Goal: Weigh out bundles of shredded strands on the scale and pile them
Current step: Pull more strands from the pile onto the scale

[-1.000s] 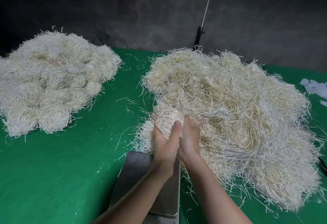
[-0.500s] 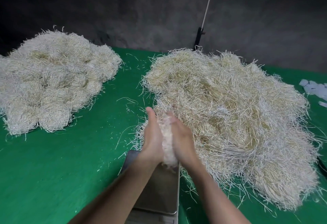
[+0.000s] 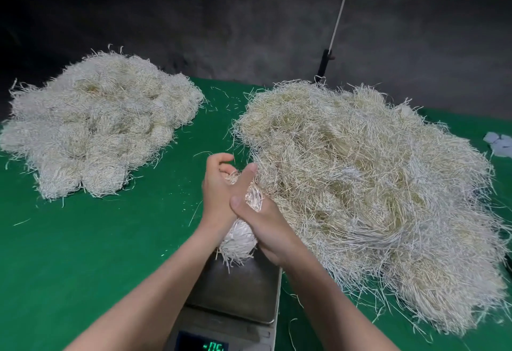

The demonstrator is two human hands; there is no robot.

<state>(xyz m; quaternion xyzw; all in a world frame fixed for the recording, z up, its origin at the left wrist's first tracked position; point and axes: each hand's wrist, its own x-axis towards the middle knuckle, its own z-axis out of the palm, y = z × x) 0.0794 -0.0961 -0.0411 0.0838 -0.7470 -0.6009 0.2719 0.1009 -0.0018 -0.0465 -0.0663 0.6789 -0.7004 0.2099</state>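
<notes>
Pale bundle of shredded strands (image 3: pixel 240 241) is clasped at mid-length by left hand (image 3: pixel 219 192) and right hand (image 3: pixel 268 231); judged light, soft, prone to shedding.

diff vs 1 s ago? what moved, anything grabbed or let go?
Both hands still grip the bundle. The left hand slid forward, the right hand back; the bundle, earlier poking out above them, now sticks out below, over the scale. Nothing let go. The left pile, right pile and scale unchanged.
</notes>
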